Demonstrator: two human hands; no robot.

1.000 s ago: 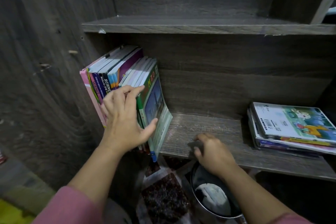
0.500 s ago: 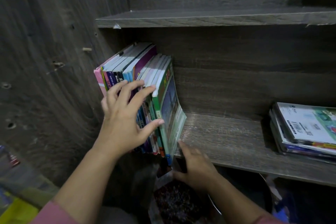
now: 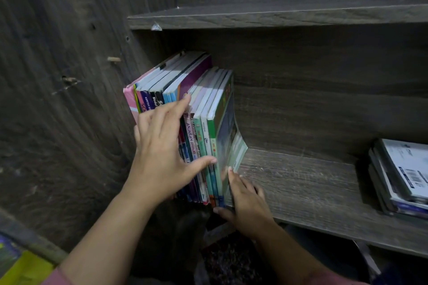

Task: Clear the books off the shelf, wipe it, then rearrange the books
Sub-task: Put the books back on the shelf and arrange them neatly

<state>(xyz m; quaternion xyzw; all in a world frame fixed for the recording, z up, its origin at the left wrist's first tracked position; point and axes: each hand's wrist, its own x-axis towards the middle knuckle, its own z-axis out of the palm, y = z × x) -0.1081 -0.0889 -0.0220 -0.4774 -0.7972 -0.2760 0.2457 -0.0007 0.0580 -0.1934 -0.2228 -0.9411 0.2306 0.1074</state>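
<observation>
A dark wood side panel (image 3: 69,99) with a small peg (image 3: 114,59) stands at the far left. Against it, at the left end of the shelf (image 3: 301,183), a row of books (image 3: 185,76) stands upright with spines facing out. The left grip (image 3: 162,152), a bare hand, lies released and flat on those spines, fingers straight and spread, thumb touching the green spines near the row's right end. Just right of it, the right grip (image 3: 245,201) sits at the foot of the outermost green book (image 3: 225,127), whose lower cover bows out to the right. Its fingers point up along the cover and its thumb sits below the lower corner. Blur leaves it unclear whether it is grasping the book or only touching it. Far right, well apart from the row, a stack of books (image 3: 400,178) lies flat on the same shelf. An upper shelf (image 3: 278,16) spans above.
</observation>
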